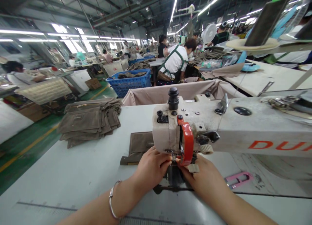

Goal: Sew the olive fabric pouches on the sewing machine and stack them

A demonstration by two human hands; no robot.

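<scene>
Head view: both hands working at the needle of a sewing machine

Head camera is looking down at a pale table (73,173), where the left hand (151,168) and the right hand (204,179) are meeting under the head of a sewing machine (243,131). The left fingers are curling down just beside the needle area, next to a brown fabric piece (140,145) that is lying flat under the machine's nose. Whether they are pinching it or only pressing is not clear. The right fingertips are hiding behind the orange guard (187,142), so their hold cannot be told either. A bracelet (112,199) is hanging on the left wrist. Pink snips (237,179) are lying near the right hand. A stack of brown pieces (90,121) is sitting well apart at the far left of the table. Beyond it, a blue basket (130,80) is standing near a seated co-worker (174,61).
</scene>
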